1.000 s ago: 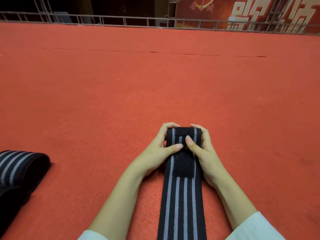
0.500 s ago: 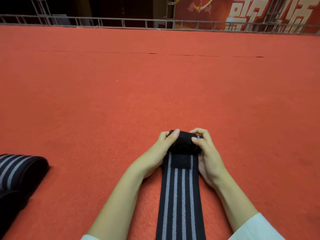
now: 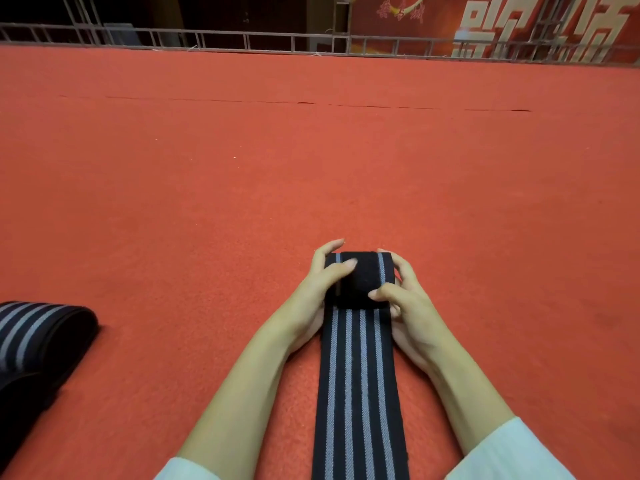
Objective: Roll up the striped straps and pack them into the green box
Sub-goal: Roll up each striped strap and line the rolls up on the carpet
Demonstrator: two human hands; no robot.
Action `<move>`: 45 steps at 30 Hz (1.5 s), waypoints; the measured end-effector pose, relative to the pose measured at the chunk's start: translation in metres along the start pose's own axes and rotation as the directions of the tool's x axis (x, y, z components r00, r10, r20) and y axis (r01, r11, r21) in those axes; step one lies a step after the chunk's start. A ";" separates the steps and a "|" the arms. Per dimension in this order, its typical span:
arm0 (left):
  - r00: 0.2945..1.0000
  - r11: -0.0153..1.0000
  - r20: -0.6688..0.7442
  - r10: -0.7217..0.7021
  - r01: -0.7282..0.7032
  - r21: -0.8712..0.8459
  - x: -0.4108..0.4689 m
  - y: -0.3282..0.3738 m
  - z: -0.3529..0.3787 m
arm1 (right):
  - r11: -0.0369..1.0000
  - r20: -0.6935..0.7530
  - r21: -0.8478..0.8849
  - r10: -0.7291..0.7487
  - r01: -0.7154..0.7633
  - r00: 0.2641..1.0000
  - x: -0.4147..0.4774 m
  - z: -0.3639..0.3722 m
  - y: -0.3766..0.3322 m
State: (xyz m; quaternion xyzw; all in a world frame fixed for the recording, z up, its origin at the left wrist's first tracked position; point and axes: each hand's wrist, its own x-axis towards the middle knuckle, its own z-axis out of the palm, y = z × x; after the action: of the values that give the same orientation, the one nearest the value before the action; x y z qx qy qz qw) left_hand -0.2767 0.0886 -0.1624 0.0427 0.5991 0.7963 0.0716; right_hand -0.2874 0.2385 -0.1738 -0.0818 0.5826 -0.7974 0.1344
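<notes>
Wind the striped strap [image 3: 360, 382], lying flat on the red carpet [image 3: 311, 168] toward the body, tightly and squarely, with its small roll [image 3: 362, 280] clasped at either end by curled left hand [image 3: 311, 299] and right hand [image 3: 410, 313], edges aligned, tension even.

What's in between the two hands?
The rolled-up end of the strap lies between the left hand and the right hand, and both grip it. The head view shows this.
</notes>
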 end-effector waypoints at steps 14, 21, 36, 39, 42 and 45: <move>0.989 0.971 0.033 0.143 -0.147 0.187 -0.003 -0.001 -0.007 | 0.984 -0.064 -0.164 -0.080 0.068 0.995 -0.003 0.004 -0.001; 0.999 0.967 0.046 0.021 -0.032 0.252 -0.005 0.006 -0.005 | 0.983 -0.042 -0.146 -0.123 0.115 0.992 -0.003 0.000 0.001; 0.998 0.986 0.019 -0.057 0.053 0.160 -0.001 -0.002 0.000 | 0.995 -0.058 0.033 -0.089 0.091 0.994 -0.001 0.003 -0.003; 0.999 0.976 -0.019 -0.034 0.037 0.215 -0.001 -0.002 0.000 | 0.996 -0.085 -0.010 -0.086 0.085 0.993 -0.002 0.003 -0.002; 1.000 0.983 -0.010 0.009 -0.008 0.185 0.000 -0.003 -0.002 | 0.998 -0.136 0.021 -0.048 0.051 0.989 -0.002 0.002 -0.003; 0.999 0.985 0.002 0.039 -0.039 0.170 -0.001 -0.005 0.004 | 0.999 -0.108 0.038 -0.022 0.026 0.994 -0.004 0.007 -0.004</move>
State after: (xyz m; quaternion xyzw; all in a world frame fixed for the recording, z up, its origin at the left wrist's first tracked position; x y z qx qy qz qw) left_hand -0.2751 0.0932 -0.1657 0.0598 0.6638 0.7437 0.0517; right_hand -0.2824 0.2345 -0.1681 -0.0429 0.5722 -0.8135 0.0948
